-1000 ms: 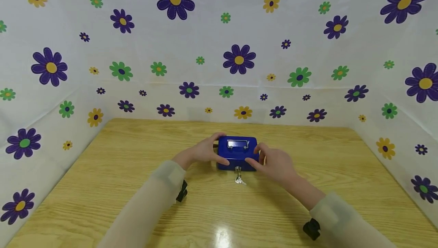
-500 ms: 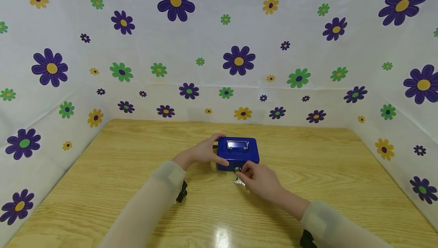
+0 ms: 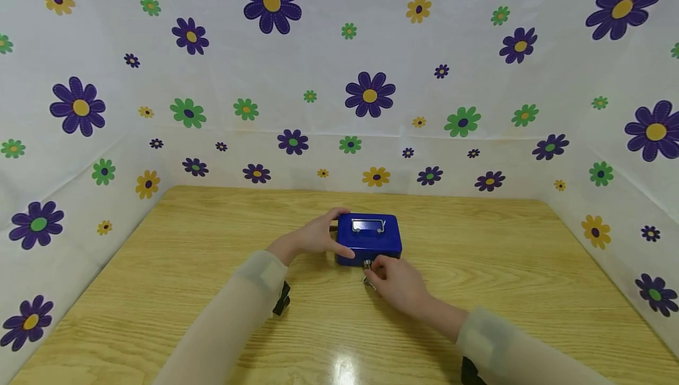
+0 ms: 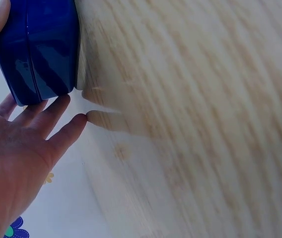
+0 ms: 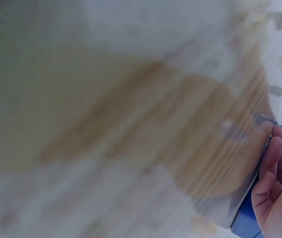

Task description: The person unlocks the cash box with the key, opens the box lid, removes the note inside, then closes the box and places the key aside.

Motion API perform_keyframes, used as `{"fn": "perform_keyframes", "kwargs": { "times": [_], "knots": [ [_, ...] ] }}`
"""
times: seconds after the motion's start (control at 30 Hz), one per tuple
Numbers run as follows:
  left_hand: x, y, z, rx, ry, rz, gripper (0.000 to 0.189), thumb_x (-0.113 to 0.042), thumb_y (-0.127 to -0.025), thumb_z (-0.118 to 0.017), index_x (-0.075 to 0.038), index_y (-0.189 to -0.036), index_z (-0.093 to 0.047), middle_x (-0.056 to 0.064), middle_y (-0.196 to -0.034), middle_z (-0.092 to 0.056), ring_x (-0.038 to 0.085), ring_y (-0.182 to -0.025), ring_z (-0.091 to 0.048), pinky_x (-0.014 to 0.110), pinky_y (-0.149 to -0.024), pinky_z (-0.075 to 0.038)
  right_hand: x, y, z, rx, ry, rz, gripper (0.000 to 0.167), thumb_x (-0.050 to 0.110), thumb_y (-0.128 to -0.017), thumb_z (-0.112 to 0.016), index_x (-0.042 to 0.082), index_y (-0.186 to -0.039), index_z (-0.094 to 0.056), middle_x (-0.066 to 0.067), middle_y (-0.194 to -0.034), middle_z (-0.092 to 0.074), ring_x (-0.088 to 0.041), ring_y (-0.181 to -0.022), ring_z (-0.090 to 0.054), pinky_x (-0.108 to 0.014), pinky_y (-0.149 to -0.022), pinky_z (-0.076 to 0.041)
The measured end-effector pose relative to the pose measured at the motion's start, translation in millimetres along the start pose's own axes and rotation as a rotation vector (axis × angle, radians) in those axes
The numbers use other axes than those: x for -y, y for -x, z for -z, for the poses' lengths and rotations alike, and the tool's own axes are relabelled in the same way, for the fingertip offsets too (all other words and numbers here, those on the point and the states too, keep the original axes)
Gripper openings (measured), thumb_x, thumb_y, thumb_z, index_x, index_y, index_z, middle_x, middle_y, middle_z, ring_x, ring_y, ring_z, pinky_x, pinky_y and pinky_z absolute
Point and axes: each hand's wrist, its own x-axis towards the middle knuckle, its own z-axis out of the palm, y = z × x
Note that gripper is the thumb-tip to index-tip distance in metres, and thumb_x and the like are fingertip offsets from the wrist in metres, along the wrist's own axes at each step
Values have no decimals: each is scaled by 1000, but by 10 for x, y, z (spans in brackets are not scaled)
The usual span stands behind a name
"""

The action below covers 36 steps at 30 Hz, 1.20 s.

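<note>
A blue metal cash box [image 3: 369, 242] with a folding silver handle [image 3: 368, 225] on its lid sits upright on the wooden table, lid down. My left hand [image 3: 317, 234] spans its left side, thumb at the front and fingers toward the back. In the left wrist view, those fingers [image 4: 56, 111] reach along the end of the box. Low on the front is a silver lock [image 3: 367, 263] with a small bunch of keys [image 3: 368, 283]. My right hand [image 3: 403, 285] pinches the key at the lock, its fingers covering part of it.
The wooden table [image 3: 212, 290] extends around the box on all sides. White cloth [image 3: 297, 78] printed with purple, green and yellow flowers hangs behind the table and along both sides. Black straps [image 3: 282, 298] show under the sleeves.
My right hand has come from the box's right side down to the front and taken the key between its fingers. The left hand and the box have stayed in place.
</note>
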Motion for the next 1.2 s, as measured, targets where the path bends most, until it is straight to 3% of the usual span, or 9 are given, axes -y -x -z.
{"fn": "perform_keyframes", "kwargs": {
  "times": [0.13, 0.23, 0.43, 0.53, 0.63, 0.8, 1.0, 1.1, 1.2],
  "knots": [
    [-3, 2, -2, -9, -10, 5, 99, -24, -74, -87, -15, -151, -26, 9, -153, -31, 33, -135, -37, 46, -106, -35, 8, 8, -24, 26, -108, -59, 14, 17, -94, -63, 10, -82, -63, 8, -53, -53, -8, -44, -45, -24, -42, -33],
    [-8, 3, -4, -10, -10, 6, 99, -25, -74, -87, -16, -151, -27, 9, -152, -32, 33, -135, -37, 46, -106, -35, 25, 15, -25, 62, -264, -137, 14, 11, -96, -58, 6, -84, -63, 3, -52, -55, -9, -40, -44, -24, -40, -34],
    [-10, -3, -6, 2, 27, 0, 98, -20, -75, -86, -13, -151, -25, 9, -152, -31, 33, -135, -37, 44, -105, -38, 49, -10, 5, 184, -637, -381, 18, 6, -100, -47, -5, -97, -61, -2, -55, -59, -7, -35, -42, -19, -37, -29],
    [-7, -4, -10, 3, 35, 3, 98, -21, -75, -86, -13, -151, -25, 9, -152, -31, 34, -135, -38, 44, -104, -38, 55, -23, 17, 232, -714, -486, 20, 8, -101, -44, -5, -103, -59, -2, -59, -60, -7, -38, -42, -18, -39, -26],
    [-11, 3, -14, 1, 30, 9, 99, -22, -75, -87, -13, -151, -25, 10, -152, -32, 34, -134, -39, 45, -105, -38, 60, -28, 24, 257, -723, -513, 19, 10, -102, -43, -3, -101, -57, -3, -61, -60, -7, -40, -44, -18, -40, -28],
    [-22, 19, -16, -4, 23, 21, 99, -23, -74, -87, -14, -152, -25, 11, -151, -32, 34, -134, -39, 46, -105, -37, 35, 0, 53, 264, -705, -464, 20, 13, -101, -46, -3, -102, -58, -3, -62, -61, -7, -41, -48, -19, -41, -31],
    [-21, 23, -19, -7, 20, 27, 98, -23, -74, -87, -15, -151, -26, 11, -151, -33, 34, -133, -39, 46, -106, -36, -79, 125, 204, 232, -657, -298, 26, 15, -101, -50, -8, -112, -54, -4, -61, -62, -9, -42, -52, -20, -40, -35],
    [-22, 27, -19, -4, 19, 24, 98, -23, -74, -87, -15, -151, -26, 11, -151, -32, 34, -133, -39, 47, -106, -35, -128, 173, 319, 198, -569, -192, 22, 14, -101, -52, -6, -108, -56, -5, -62, -60, -13, -45, -51, -24, -42, -39],
    [-31, 34, -14, -4, 12, 24, 99, -23, -75, -87, -15, -151, -25, 11, -152, -31, 34, -135, -37, 47, -107, -35, -162, 172, 433, 115, -397, -58, 15, 14, -99, -57, 0, -102, -60, -4, -67, -62, -16, -52, -53, -26, -47, -45]
  ]
}}
